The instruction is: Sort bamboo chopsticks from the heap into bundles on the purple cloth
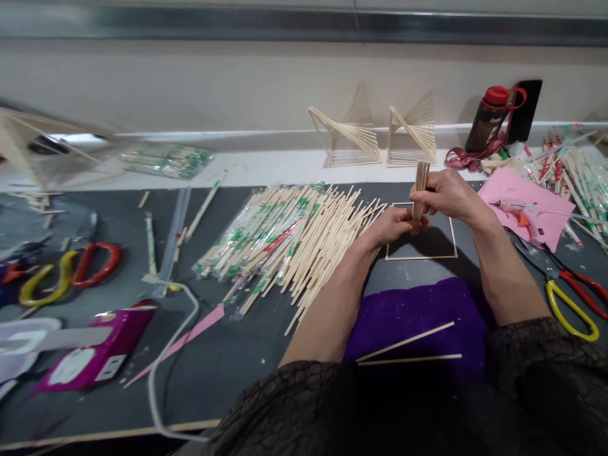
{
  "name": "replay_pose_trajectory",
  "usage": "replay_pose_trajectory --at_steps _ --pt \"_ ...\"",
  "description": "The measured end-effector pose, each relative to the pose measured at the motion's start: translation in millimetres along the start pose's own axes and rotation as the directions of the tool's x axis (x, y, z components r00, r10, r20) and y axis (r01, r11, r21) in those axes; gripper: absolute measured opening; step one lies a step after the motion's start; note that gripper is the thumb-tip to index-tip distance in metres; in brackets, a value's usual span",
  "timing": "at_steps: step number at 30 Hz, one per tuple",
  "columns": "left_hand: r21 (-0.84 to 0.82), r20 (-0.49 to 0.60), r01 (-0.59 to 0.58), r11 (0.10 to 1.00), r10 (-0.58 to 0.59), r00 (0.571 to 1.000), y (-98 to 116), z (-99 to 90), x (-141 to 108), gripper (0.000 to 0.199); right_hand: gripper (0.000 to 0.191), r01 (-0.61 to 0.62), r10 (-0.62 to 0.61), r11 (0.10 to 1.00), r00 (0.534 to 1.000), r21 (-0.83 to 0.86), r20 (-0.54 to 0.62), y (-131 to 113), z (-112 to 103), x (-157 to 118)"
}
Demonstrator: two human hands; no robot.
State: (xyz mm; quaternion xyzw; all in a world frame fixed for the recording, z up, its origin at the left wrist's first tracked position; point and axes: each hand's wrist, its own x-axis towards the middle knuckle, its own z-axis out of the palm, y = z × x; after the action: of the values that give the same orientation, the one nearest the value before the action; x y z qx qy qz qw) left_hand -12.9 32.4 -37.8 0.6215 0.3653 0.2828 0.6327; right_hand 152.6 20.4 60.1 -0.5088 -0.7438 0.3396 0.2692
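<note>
A small upright bundle of wooden sticks [420,180] is held between my two hands. My left hand [396,226] has its fingers closed around the bundle's lower end. Higher up, my right hand [444,192] grips the same bundle from the right. Below and behind the hands, a square frame of thin sticks [420,258] lies flat on the grey table [256,373]. Two loose sticks [411,360] rest on a purple cloth [403,310] near my body. A big pile of loose sticks [323,247] spreads to the left of my left hand.
Two stick structures [351,142] [413,139] stand by the wall. At the right are a bottle [487,123], a glue gun [527,218] on pink paper [551,196], and yellow-red scissors [572,310]. Wrapped chopsticks [251,234], a white cable [154,373] and more scissors [97,263] lie left.
</note>
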Motion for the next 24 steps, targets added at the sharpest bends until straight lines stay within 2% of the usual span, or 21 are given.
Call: replay_pose_trajectory --at_steps 4,8,11,15,24 --pt "0.006 -0.002 0.006 1.000 -0.006 1.000 1.6 0.2 -1.2 0.010 0.016 0.026 -0.025 0.999 1.000 -0.040 0.008 -2.1 -1.9 -1.4" --pt "-0.038 -0.021 0.001 0.999 -0.002 1.000 2.2 2.3 -1.2 0.008 0.017 0.080 -0.084 0.992 0.996 -0.097 -0.032 -2.1 -2.6 -1.5" --pt "-0.068 -0.025 -0.001 0.998 0.000 1.000 1.2 4.0 0.7 0.006 0.016 0.086 -0.088 0.993 0.996 -0.082 -0.022 0.1 -3.0 -1.4" --pt "-0.046 -0.022 -0.062 0.997 0.061 0.998 -1.9 4.7 4.4 0.008 0.015 0.112 -0.114 0.993 0.993 -0.045 -0.035 5.9 -4.0 -0.6" --pt "-0.043 -0.033 -0.049 0.998 0.047 0.998 -5.7 4.7 4.0 0.014 0.016 0.067 -0.068 0.998 0.996 -0.017 -0.059 14.0 2.4 5.1"
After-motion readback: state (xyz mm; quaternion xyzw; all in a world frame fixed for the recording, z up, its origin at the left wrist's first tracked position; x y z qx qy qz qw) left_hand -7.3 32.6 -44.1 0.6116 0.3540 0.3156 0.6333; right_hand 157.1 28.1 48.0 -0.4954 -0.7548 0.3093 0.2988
